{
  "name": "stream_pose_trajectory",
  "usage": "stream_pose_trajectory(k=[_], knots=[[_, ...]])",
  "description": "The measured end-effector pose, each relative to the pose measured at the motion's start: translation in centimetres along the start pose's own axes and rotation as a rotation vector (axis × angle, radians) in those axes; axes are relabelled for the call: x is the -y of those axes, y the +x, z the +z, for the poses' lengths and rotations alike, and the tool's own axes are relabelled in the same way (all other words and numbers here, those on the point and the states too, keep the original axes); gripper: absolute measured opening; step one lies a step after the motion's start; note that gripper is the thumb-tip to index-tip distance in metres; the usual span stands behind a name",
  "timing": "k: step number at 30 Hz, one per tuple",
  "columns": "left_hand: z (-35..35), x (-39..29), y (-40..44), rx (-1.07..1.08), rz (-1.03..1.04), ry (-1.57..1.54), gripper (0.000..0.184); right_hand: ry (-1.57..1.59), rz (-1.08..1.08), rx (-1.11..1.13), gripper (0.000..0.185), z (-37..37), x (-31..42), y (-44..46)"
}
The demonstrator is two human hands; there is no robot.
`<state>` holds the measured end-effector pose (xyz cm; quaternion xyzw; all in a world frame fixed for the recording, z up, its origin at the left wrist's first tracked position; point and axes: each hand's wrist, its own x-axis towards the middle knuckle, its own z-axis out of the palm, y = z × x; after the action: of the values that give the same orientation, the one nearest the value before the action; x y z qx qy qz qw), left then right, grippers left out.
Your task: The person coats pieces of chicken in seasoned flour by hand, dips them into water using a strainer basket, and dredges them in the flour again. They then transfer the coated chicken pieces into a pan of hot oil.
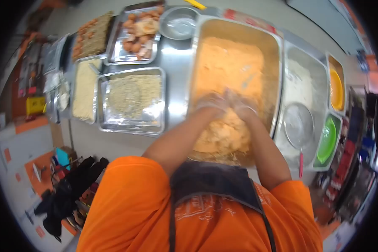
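A deep metal pan (pixel 277 84) holds a smooth orange mixture (pixel 229 63) at its far end and a lumpy, crumbly mass (pixel 222 136) nearer my body. Both hands are inside the pan, close together in the mixture, and look covered by clear gloves. My left hand (pixel 212 102) is on the left side and my right hand (pixel 241 105) just right of it. The fingers are blurred and partly sunk in the orange mixture, so their shape does not show.
Left of the pan are trays of crumbs (pixel 132 94) and pale powder (pixel 85 90), a tray of eggshells (pixel 140 35) and a round metal bowl (pixel 178 23). At right, a white powder bin (pixel 296 75) holds a sieve (pixel 298 124), beside yellow (pixel 336 90) and green (pixel 326 140) containers.
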<state>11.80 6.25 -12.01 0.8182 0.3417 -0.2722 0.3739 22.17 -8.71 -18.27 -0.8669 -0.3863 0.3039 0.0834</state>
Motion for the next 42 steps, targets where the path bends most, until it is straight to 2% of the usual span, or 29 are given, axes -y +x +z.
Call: stream_pose_trajectory(k=[2, 3, 5, 6, 7, 8, 10, 11, 12, 13, 15, 16, 18, 20, 21, 23, 24, 25, 27, 30, 31, 32, 33, 35, 36, 38, 40, 41, 42], knots=[[3.0, 0.7, -1.6, 0.038, -0.006, -0.236, 0.072, 0.17, 0.153, 0.114, 0.063, -2.6, 3.9, -2.7], [0.6, 0.4, -3.5, 0.043, -0.06, -0.455, 0.076, 0.197, 0.153, 0.183, 0.063, -4.5, 5.0, -3.9], [-5.9, -2.9, -8.7, 0.287, -0.186, -0.053, 0.067, 0.063, 0.127, 0.375, 0.063, -8.2, 6.1, -7.1], [-3.5, -1.8, -9.9, 0.327, -0.18, -0.051, 0.067, -0.055, 0.161, 0.433, 0.062, -9.4, 6.1, -9.0], [-0.2, -0.1, -11.1, 0.103, -0.228, -0.048, 0.064, -0.128, 0.227, 0.425, 0.062, -9.7, 6.0, -10.7], [1.7, 0.6, -11.0, -0.019, -0.248, -0.048, 0.062, -0.176, 0.251, 0.152, 0.049, -7.5, 4.8, -12.4], [5.0, 0.9, -10.4, -0.165, -0.382, -0.179, 0.058, 0.591, 0.635, -0.021, 0.057, 3.3, -2.6, -13.5], [6.4, 1.7, -9.0, -0.173, -0.436, -0.243, 0.057, 0.594, 0.639, -0.029, 0.057, 1.3, -0.6, -12.9], [7.7, 2.5, -7.7, -0.184, -0.491, -0.308, 0.057, 1.018, 0.81, -0.027, 0.044, -2.7, 3.3, -12.1], [8.7, 4.3, -5.0, 0.011, -0.196, 0.269, 0.054, 1.445, 0.97, -0.022, 0.036, -4.9, 5.3, -11.4], [6.8, 3.7, -4.5, 0.188, 0.122, 0.829, 0.053, 1.359, 0.917, -0.027, 0.037, 1.6, 0.0, -8.6], [2.6, 1.1, -6.5, 0.075, -0.119, 0.144, 0.049, 1.365, 0.718, -0.122, 0.042, 2.7, -1.4, -7.4], [0.8, 0.8, -8.1, -0.021, -0.348, -0.538, 0.047, 1.365, 0.54, -0.212, 0.054, -0.1, -0.7, -7.1], [1.0, 3.7, -8.6, -0.54, 0.502, 0.188, 0.045, 0.96, 0.465, -0.089, 0.042, -8.4, 2.9, -7.6], [-0.5, 2.1, -8.6, -0.545, 0.508, 0.191, 0.045, 0.824, 0.434, -0.056, 0.039, -10.4, 3.5, -7.1], [-4.7, -2.6, -7.8, -0.311, 0.081, 0.209, 0.046, 1.058, 0.268, -0.159, 0.037, -10.3, 1.7, -4.1], [-3.8, -2.1, -5.1, -0.312, 0.093, 0.214, 0.046, 1.136, 0.21, -0.196, 0.037, -9.7, 0.6, -2.4], [-1.5, -0.6, -1.2, -0.266, -0.038, 0.095, 0.047, 0.519, 0.251, -0.124, 0.037, -6.9, -0.9, -0.3], [1.5, 0.8, 1.2, -0.216, -0.164, -0.024, 0.049, -0.099, 0.282, -0.046, 0.038, -5.5, -0.3, -0.2], [3.0, 2.5, 0.0, -0.2, -0.115, -0.295, 0.048, 0.157, 0.343, -0.117, 0.042, -8.0, 5.0, -5.3], [2.7, 4.2, -0.7, -0.255, 0.267, 0.471, 0.046, 0.355, 0.397, -0.083, 0.048, -9.4, 6.0, -6.4], [2.3, 4.0, -2.2, -0.229, 0.427, 0.858, 0.045, 0.552, 0.452, -0.032, 0.055, -10.5, 6.7, -6.7], [1.8, 3.9, -3.8, -0.272, 0.614, 1.233, 0.045, 0.542, 0.44, -0.025, 0.055, -11.8, 6.9, -5.5], [-1.9, -0.9, -9.2, -0.145, 0.341, 1.169, 0.06, 0.176, 0.396, -0.09, 0.058, -13.5, 6.4, -1.4], [-1.5, -0.5, -8.5, -0.13, 0.336, 1.171, 0.06, 0.12, 0.295, -0.056, 0.063, -14.1, 5.3, 2.0], [-2.0, -0.5, -4.6, -0.151, 0.132, 0.869, 0.059, 0.056, 0.173, -0.029, 0.069, -13.0, 3.3, 8.2], [-4.2, -1.6, -1.4, -0.191, 0.045, 0.529, 0.054, 0.017, -0.062, -0.03, 0.065, -6.5, 2.5, 12.6], [-4.8, -2.0, -1.2, -0.195, 0.03, 0.287, 0.052, 0.136, -0.01, 0.073, 0.063, -8.0, 4.6, 9.5], [-4.8, -2.3, -2.1, -0.176, 0.028, 0.277, 0.052, 0.249, 0.051, 0.179, 0.061, -10.2, 6.9, 4.8]])
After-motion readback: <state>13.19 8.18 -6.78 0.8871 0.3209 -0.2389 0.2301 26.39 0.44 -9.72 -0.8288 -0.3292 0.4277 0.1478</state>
